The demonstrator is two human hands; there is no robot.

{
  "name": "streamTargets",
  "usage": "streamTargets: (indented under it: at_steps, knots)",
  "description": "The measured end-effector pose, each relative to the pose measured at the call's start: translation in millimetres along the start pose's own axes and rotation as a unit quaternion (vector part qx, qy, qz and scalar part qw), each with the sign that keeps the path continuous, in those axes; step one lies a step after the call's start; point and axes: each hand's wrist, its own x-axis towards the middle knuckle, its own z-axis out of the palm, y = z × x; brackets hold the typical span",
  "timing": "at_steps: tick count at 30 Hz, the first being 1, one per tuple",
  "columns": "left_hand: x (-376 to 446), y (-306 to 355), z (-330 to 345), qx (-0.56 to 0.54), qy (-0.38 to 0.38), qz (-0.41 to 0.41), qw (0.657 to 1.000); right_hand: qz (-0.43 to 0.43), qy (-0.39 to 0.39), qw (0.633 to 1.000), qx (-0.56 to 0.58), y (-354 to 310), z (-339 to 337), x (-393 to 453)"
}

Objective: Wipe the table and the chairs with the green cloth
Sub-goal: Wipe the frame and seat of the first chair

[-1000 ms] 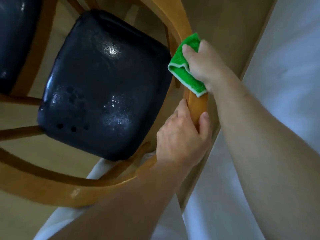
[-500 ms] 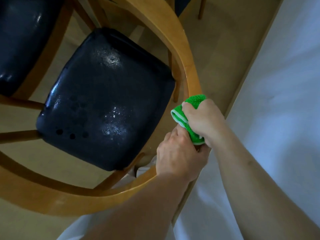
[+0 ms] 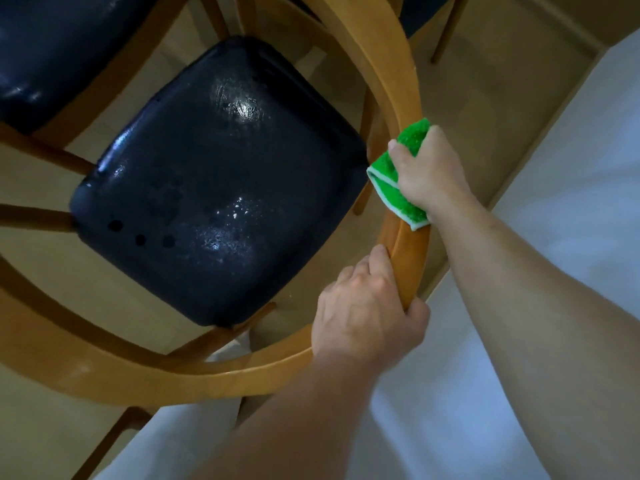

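Note:
A wooden chair with a curved backrest rail [image 3: 391,60] and a glossy dark seat [image 3: 221,181] fills the middle of the view. My right hand [image 3: 429,171] grips the green cloth [image 3: 394,188], wrapped over the rail on the chair's right side. Lower down the same rail, my left hand [image 3: 367,313] holds the wood with fingers curled round it. A short bare stretch of rail separates the two hands.
A second dark-seated chair [image 3: 45,53] stands at the upper left. A white-covered surface [image 3: 571,209] runs along the right and bottom. Another chair's leg [image 3: 446,29] shows at the top right over the beige floor [image 3: 485,98].
My right hand with the green cloth slid down the rail to my left hand, then back up it. My left hand kept its hold on the rail.

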Motion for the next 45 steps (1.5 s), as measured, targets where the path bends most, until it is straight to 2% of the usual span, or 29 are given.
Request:
streamTargets:
  at_steps: [4, 7, 9, 12, 16, 19, 22, 27, 29, 31, 32, 35, 37, 40, 43, 45]
  knots:
    - [0.3, 1.1, -3.2, 0.016, 0.002, 0.000, 1.000, -0.027, -0.030, 0.999, 0.009, 15.2, -8.4, -19.0]
    - [0.4, 1.9, -3.5, 0.015, 0.009, -0.001, 1.000, -0.144, -0.038, 0.988, -0.050, 28.2, -14.5, -68.2]
    - [-0.7, 1.7, -1.5, 0.016, 0.023, -0.002, 1.000, -0.225, -0.090, 0.966, -0.091, 32.5, -17.1, -95.5]
    - [-2.4, 1.3, -0.5, 0.014, 0.035, -0.004, 0.999, -0.308, -0.168, 0.912, -0.213, 25.9, -29.7, -87.2]
    - [-1.4, 1.5, -0.4, 0.027, 0.036, -0.008, 0.999, -0.352, -0.246, 0.799, -0.422, -4.0, -27.4, -29.2]
    - [-1.6, -0.1, 0.7, 0.025, 0.023, -0.007, 0.999, -0.339, -0.215, 0.745, -0.533, -17.9, -20.3, 8.5]
    - [-0.7, -1.1, 0.7, 0.024, 0.024, -0.006, 0.999, -0.339, -0.191, 0.729, -0.563, -20.5, -20.8, 12.3]
    - [-1.0, 1.8, -2.7, 0.028, 0.025, -0.006, 0.999, -0.342, -0.259, 0.747, -0.508, -21.1, -9.9, -31.9]
    - [-1.4, 1.6, -3.1, 0.029, 0.025, -0.010, 0.999, -0.334, -0.292, 0.777, -0.446, -17.9, -8.5, -48.9]
    - [-2.0, 1.4, -2.7, 0.030, 0.025, -0.011, 0.999, -0.327, -0.294, 0.807, -0.394, -11.7, -8.8, -54.3]
    - [-1.9, 1.0, -2.8, 0.032, 0.028, -0.010, 0.999, -0.330, -0.290, 0.808, -0.392, -11.1, -9.6, -50.4]
    - [-1.5, 1.2, -1.5, 0.034, 0.027, -0.007, 0.999, -0.335, -0.266, 0.771, -0.472, -12.7, -17.9, -21.0]
    - [-2.5, 0.7, -0.9, 0.034, 0.027, -0.008, 0.999, -0.341, -0.215, 0.776, -0.485, -10.5, -22.9, 1.6]
    - [-2.4, 1.3, -0.1, 0.036, 0.031, -0.011, 0.999, -0.337, -0.160, 0.842, -0.389, 0.2, -22.3, 5.3]
    - [-2.5, 2.4, -1.1, 0.037, 0.034, -0.008, 0.999, -0.289, -0.144, 0.915, -0.241, 14.8, -15.2, -22.7]
    - [-2.6, 2.1, -1.2, 0.034, 0.030, -0.010, 0.999, -0.247, -0.131, 0.947, -0.157, 23.3, -13.5, -45.9]
